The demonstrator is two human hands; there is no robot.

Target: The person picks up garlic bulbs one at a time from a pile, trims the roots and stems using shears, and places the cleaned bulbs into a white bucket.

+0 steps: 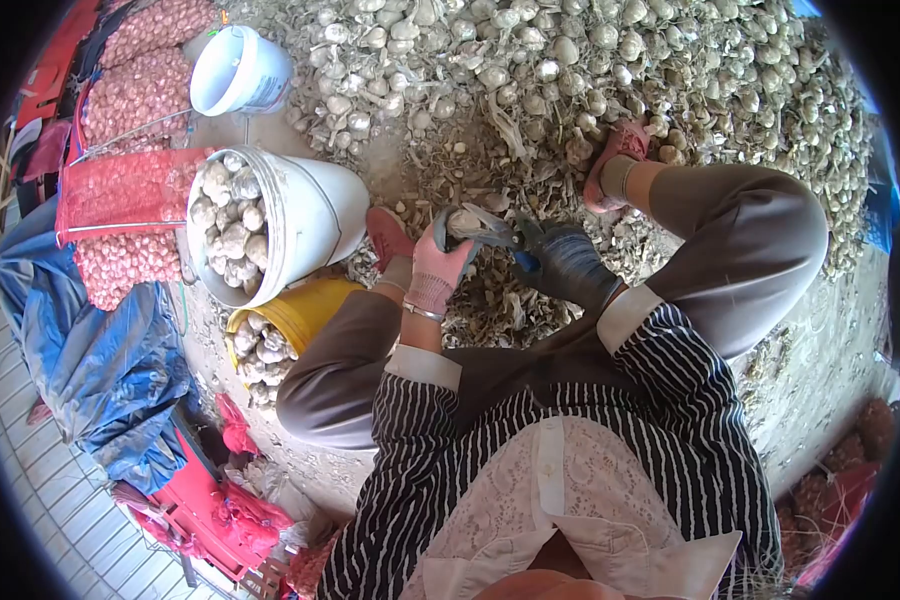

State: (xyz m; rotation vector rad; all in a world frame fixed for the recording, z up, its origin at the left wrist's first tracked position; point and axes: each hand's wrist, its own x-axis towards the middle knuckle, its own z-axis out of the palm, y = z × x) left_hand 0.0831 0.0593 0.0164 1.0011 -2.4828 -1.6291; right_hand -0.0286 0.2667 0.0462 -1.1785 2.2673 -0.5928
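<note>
My left hand (pixel 444 260), in a pink glove with grey fingers, is closed around a garlic bulb (pixel 462 222), whose dry stalk points right toward my other hand. In a dark grey glove, my right hand (pixel 562 262) grips garlic shears; part of their blue handle (pixel 526 261) shows under the fingers. The shears' dark jaws (pixel 518 238) are right at the stalk, and the glove hides most of the tool. Both hands are between my knees, over a litter of dry garlic leaves and cut stalks (pixel 500 300).
A big heap of garlic (pixel 570 60) spreads ahead. On my left stand a white bucket (pixel 320 225) and a yellow bucket (pixel 315 305), both holding bulbs, and another white bucket (pixel 265 75) farther off. Red mesh sacks (pixel 135 80) and a blue tarp (pixel 100 360) lie beyond.
</note>
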